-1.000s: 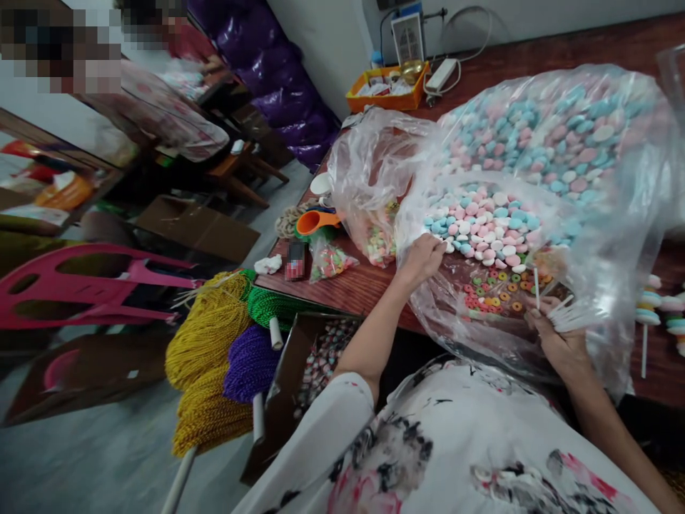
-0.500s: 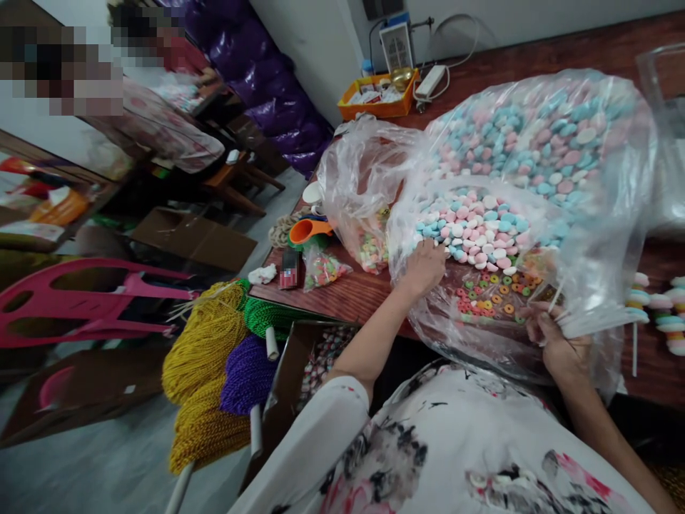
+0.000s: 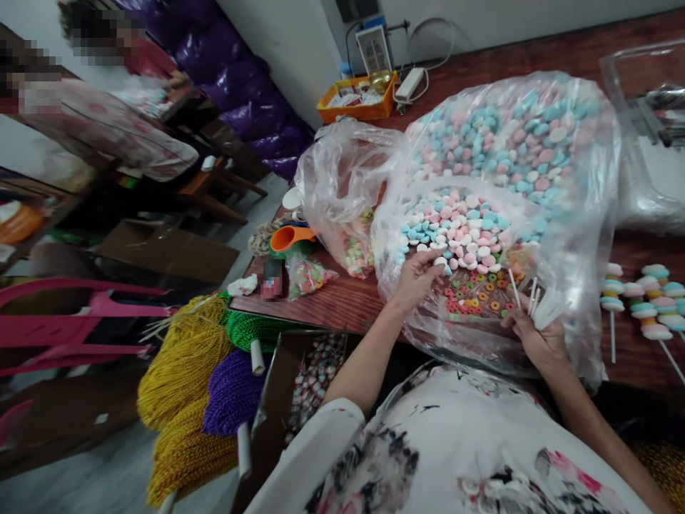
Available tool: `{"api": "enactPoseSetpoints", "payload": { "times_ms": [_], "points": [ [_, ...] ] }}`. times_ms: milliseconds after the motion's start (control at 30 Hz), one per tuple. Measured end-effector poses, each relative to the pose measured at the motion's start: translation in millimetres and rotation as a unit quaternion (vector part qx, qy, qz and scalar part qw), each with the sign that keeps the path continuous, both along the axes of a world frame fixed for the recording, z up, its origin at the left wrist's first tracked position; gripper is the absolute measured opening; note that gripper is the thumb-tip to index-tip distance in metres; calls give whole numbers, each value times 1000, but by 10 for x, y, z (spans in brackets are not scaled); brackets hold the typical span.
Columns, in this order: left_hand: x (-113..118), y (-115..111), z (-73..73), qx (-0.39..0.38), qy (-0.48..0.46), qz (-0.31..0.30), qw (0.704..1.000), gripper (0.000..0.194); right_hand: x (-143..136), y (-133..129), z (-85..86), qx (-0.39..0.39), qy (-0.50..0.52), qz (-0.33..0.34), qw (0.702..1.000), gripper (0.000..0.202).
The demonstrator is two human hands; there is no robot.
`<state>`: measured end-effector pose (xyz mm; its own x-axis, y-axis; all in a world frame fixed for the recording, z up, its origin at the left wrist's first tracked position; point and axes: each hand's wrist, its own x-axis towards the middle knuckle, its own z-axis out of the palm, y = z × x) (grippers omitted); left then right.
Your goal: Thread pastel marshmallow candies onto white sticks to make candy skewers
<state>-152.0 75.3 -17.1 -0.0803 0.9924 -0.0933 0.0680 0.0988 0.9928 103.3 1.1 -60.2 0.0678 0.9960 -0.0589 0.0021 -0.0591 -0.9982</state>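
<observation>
A big clear plastic bag (image 3: 589, 235) lies open on the wooden table (image 3: 342, 300), full of pastel pink, blue and white round candies (image 3: 465, 221). Small coloured ring candies (image 3: 474, 296) lie near its mouth. My left hand (image 3: 417, 275) reaches into the bag, fingertips pinched on a white candy at the pile's near edge. My right hand (image 3: 538, 332) grips a bundle of thin white sticks (image 3: 535, 303) inside the bag's mouth. Finished candy skewers (image 3: 642, 300) lie on the table to the right.
A smaller bag of mixed sweets (image 3: 347, 207) and an orange scoop (image 3: 289, 237) sit left of the big bag. Gold, green and purple cord bundles (image 3: 203, 371) and a box of wrapped candies (image 3: 313, 375) lie below the table edge. Other people work at the far left.
My left hand drew back from the pastel pile's left edge toward the ring candies, pinching a candy. My right hand with the sticks stayed put. The camera view shifted right.
</observation>
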Motion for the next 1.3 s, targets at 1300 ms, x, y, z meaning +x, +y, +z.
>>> {"api": "enactPoseSetpoints", "payload": {
  "times_ms": [1300],
  "points": [
    [402,-436,26,271,-2,25,962,24,5,-184,607,108,-255,155,948,23]
  ]
}}
